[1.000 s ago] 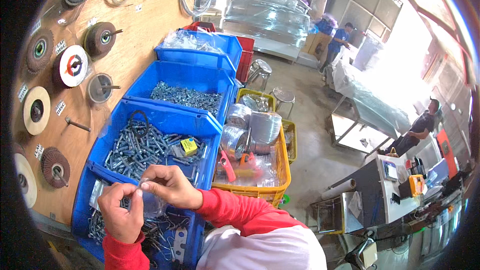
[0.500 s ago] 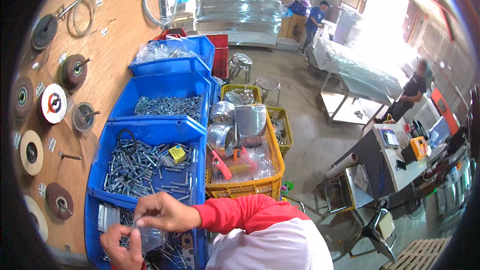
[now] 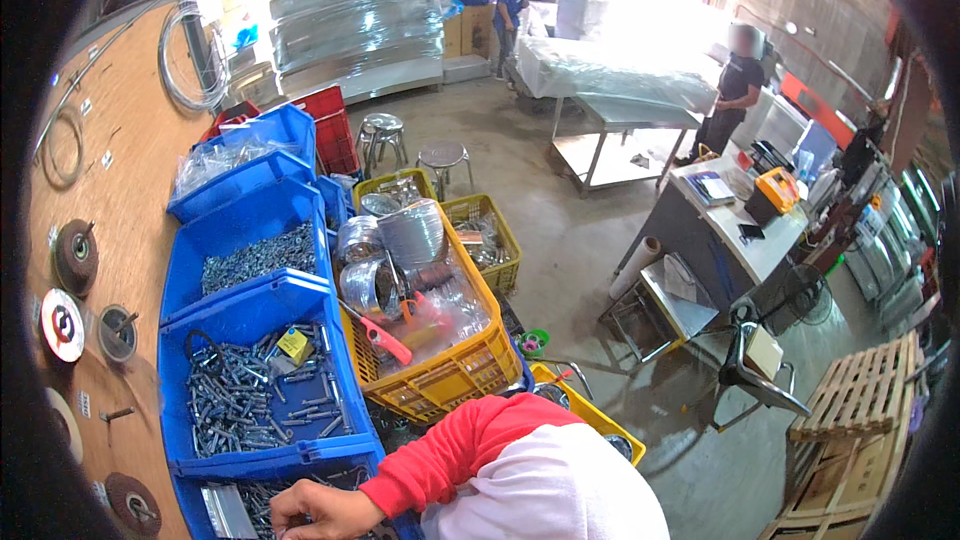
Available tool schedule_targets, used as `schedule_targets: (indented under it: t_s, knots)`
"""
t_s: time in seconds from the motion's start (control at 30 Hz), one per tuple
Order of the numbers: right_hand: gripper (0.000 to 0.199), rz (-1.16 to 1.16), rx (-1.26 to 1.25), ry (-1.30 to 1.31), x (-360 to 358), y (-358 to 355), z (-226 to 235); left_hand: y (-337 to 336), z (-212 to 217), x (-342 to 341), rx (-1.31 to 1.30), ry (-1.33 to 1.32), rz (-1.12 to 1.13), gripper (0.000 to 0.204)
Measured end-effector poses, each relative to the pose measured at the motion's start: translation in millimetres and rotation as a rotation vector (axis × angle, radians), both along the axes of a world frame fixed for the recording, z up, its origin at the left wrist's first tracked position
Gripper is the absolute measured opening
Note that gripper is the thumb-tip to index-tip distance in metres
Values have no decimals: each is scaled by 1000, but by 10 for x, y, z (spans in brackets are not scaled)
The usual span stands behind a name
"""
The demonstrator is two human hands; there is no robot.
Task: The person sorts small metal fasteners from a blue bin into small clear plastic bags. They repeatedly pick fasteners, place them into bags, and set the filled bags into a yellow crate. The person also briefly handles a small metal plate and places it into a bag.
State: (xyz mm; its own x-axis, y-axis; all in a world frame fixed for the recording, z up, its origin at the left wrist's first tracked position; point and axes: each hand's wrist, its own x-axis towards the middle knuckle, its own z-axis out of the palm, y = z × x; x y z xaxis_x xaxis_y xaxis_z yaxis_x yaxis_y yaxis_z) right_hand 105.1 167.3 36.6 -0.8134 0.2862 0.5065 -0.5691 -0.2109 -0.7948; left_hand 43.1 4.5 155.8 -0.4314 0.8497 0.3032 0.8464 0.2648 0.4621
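My right hand (image 3: 328, 510), in a red sleeve (image 3: 425, 465), is at the lower edge of the picture, over the nearest blue bin (image 3: 270, 462). Its fingers are curled closed; the fingertips are cut off, so what they hold is hidden. My left hand is out of view. Beside the right hand, a stack of small clear plastic bags (image 3: 230, 512) lies in that bin among metal hardware. Just beyond, another blue bin (image 3: 172, 410) holds loose metal anchor bolts (image 3: 225, 395) and a small yellow box (image 3: 295, 345).
A yellow crate (image 3: 440, 388) with wire coils and orange-handled tools stands right of the bins. Grinding discs hang on a wooden board (image 3: 120, 190) at left. Metal stools (image 3: 443, 155), a desk (image 3: 740, 205) and two people at a wrapped table (image 3: 620, 70) are farther off.
My view has swung to the right, so the bins sit farther left. My left hand and the clear plastic bag between my hands have dropped out of the picture.
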Motion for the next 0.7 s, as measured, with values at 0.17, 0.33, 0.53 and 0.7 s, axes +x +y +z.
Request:
schedule_targets:
  t_s: [0.17, 0.33, 0.53, 0.7]
  knots:
    - [27, -58, 15, -164, -4, -43, -418, 47, -334, -290, -281, -107, 72, 26]
    - [24, -149, 83, -254, 13, 46, -731, 181, -761, -495, -260, -126, -47, 22]
    - [21, -316, 213, -286, 1, 66, -758, 265, -791, -579, -217, -61, -192, 19]
    - [20, -261, 127, -314, 18, 95, -729, 324, -842, -652, -185, -15, -229, 18]
